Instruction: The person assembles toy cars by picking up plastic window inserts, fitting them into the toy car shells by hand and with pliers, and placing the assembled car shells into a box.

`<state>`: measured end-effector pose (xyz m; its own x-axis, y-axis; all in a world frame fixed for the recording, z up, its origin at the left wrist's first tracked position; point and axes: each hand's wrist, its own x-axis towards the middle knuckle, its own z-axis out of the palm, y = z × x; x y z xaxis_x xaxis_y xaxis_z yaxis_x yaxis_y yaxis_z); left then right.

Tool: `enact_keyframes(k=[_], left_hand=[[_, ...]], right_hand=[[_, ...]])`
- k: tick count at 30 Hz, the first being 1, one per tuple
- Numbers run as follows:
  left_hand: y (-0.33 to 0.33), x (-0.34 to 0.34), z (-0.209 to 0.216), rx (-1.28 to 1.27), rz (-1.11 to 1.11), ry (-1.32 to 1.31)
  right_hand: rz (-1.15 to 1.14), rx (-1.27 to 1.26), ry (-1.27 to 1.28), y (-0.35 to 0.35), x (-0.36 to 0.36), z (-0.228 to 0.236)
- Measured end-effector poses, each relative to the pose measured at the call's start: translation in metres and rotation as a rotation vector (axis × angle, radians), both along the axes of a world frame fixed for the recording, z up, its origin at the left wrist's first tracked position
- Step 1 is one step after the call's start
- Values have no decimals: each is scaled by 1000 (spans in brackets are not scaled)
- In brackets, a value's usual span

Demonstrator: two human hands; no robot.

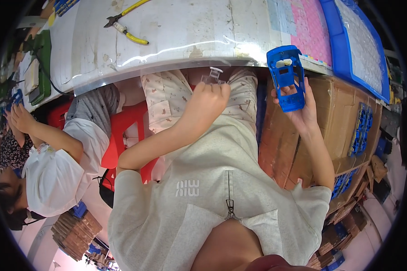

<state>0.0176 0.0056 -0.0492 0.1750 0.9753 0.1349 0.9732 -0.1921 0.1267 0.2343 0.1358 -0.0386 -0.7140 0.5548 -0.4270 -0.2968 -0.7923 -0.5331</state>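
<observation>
In my right hand (pixel 303 101) I hold a blue plastic toy car body shell (pixel 285 83) upright, with its window openings showing. The fingers wrap round its lower right side, just beyond the table's front edge. My left hand (pixel 212 97) is closed in a pinch on a small clear plastic piece (pixel 214 74), which sticks up above the fingers over my lap. The two hands are apart, and the clear piece does not touch the shell.
Yellow-handled cutting pliers (pixel 122 28) lie on the white table (pixel 181 34). At the right stand a blue tray (pixel 343 52) of clear parts and cardboard boxes (pixel 323 108) with blue shells (pixel 361 128). A co-worker (pixel 59 171) sits at my left, beside a red stool (pixel 124 135).
</observation>
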Motion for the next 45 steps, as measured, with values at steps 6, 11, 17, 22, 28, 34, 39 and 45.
enact_keyframes(k=[6, 11, 17, 22, 28, 34, 39, 45], left_hand=[[-16, 17, -14, -151, -177, 42], [3, 12, 21, 142, -56, 95], [-12, 18, -26, -320, -91, 20], [-13, 16, -5, -181, -91, 7], [-9, 33, 55, 68, -156, -178], [6, 42, 43, 141, -277, -319], [16, 42, 40, 83, -281, -500], [18, 46, 42, 39, -210, -659]], right_hand=[[-17, -14, -29, 0, 2, 1], [-9, -37, -51, -5, -2, 4], [35, 32, -28, -10, -7, 6], [54, 60, -10, -16, -15, 14], [71, 180, -156, -29, -16, 10], [-1, 311, -261, -36, -17, 9], [-50, 455, -318, -38, -18, 5], [-67, 503, -355, -38, -19, 7]])
